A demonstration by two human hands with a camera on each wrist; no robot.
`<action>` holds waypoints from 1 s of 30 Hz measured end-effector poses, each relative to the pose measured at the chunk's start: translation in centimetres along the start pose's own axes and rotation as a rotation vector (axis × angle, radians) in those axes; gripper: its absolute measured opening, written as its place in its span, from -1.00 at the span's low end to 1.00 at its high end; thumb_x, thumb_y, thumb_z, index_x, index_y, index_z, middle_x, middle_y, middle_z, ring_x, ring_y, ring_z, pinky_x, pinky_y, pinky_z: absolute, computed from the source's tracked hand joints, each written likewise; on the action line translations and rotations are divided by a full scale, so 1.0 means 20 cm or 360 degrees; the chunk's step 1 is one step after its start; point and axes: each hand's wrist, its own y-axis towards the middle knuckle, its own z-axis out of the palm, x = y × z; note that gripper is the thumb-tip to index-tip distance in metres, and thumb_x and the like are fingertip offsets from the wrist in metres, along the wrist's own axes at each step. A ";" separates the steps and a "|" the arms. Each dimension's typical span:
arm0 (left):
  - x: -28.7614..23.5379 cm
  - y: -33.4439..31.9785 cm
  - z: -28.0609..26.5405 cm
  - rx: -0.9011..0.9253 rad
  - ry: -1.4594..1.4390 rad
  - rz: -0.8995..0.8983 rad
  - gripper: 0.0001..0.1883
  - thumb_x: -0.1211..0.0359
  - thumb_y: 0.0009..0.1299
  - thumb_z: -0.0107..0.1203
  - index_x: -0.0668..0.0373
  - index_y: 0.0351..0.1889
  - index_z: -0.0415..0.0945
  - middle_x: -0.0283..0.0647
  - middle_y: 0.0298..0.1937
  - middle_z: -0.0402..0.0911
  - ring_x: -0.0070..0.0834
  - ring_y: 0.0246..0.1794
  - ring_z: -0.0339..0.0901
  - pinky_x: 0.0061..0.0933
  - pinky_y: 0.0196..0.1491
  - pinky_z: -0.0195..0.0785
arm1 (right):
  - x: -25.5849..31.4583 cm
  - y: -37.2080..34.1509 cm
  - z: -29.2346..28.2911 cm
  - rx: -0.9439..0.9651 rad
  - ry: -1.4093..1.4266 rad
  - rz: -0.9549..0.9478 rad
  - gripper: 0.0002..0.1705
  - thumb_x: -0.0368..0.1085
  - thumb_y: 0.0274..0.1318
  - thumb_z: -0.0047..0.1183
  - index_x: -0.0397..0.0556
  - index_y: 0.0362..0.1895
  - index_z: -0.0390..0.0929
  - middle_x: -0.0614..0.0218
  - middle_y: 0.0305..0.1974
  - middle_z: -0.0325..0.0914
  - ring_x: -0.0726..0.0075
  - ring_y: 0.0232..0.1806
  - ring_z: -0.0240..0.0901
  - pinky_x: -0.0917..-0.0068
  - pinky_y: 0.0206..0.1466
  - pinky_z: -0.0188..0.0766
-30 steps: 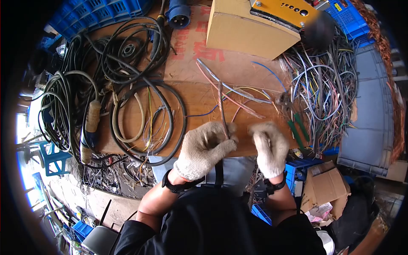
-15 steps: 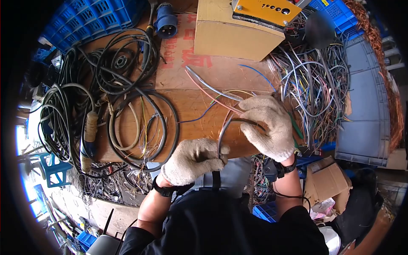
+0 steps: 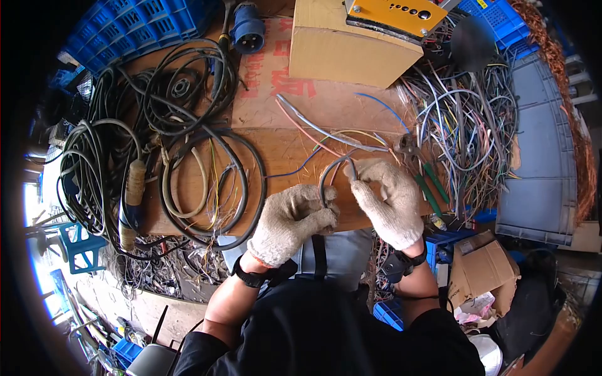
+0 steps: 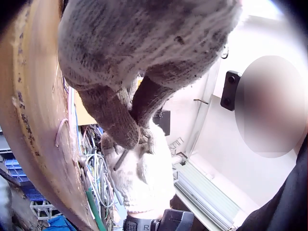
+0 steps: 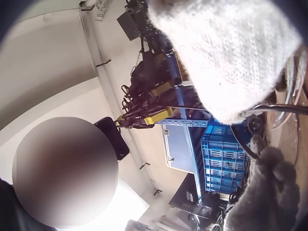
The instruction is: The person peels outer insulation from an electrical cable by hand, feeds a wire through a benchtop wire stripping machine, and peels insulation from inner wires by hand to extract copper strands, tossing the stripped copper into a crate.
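Observation:
A short dark cable point(image 3: 323, 183) arches between the two gloved hands over the table's front edge. My left hand point(image 3: 290, 227) pinches it low down between thumb and fingers. At its other side, the right hand point(image 3: 390, 203) grips the cable between thumb and forefinger. The left wrist view shows both gloves close together, with a stub of dark cable point(image 4: 120, 160) against the right glove point(image 4: 144, 178). In the right wrist view the cable point(image 5: 243, 142) runs down to the left glove point(image 5: 267, 192). Beyond the hands lie stripped pink and grey wires point(image 3: 313, 127).
Green-handled pliers point(image 3: 431, 196) lie right of the right hand. A tangled heap of wires point(image 3: 464, 125) covers the table's right side, and coiled black cable point(image 3: 260, 182) the left. A yellow box-shaped machine point(image 3: 351, 50) stands at the back. An open cardboard box point(image 3: 483, 269) sits below right.
The left hand first held the cable nearly straight with the right hand apart from it. The right hand then reached forward onto the cable, bending it, and has since drawn back nearer the left.

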 end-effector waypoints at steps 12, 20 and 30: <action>0.03 0.06 -0.01 -0.0273 0.0025 0.0150 -0.81 0.49 0.42 0.24 0.32 -0.04 0.57 -0.27 -0.34 0.70 -0.63 -0.36 0.63 -0.60 -0.23 0.51 | -0.04 -0.05 0.02 0.0133 0.0105 0.0189 -0.92 -0.42 0.27 0.18 -0.13 -0.25 0.52 0.39 -0.30 0.56 0.66 -0.42 0.39 0.60 -0.33 0.32; 0.04 0.08 -0.01 -0.0324 0.0072 0.0125 -0.84 0.48 0.43 0.23 0.32 -0.08 0.57 -0.27 -0.37 0.70 -0.62 -0.38 0.62 -0.59 -0.26 0.51 | -0.13 -0.08 0.00 0.0096 0.0019 0.0211 -0.89 -0.44 0.15 0.27 -0.12 -0.29 0.57 0.38 -0.36 0.60 0.64 -0.41 0.47 0.57 -0.32 0.44; 0.03 0.07 -0.02 -0.0281 0.0198 0.0156 -0.82 0.47 0.39 0.28 0.33 -0.11 0.59 -0.27 -0.36 0.72 -0.65 -0.37 0.62 -0.59 -0.25 0.50 | -0.13 -0.01 0.02 -0.0017 0.0037 0.0299 -0.90 -0.36 0.24 0.22 -0.13 -0.28 0.60 0.40 -0.48 0.56 0.65 -0.47 0.45 0.59 -0.40 0.35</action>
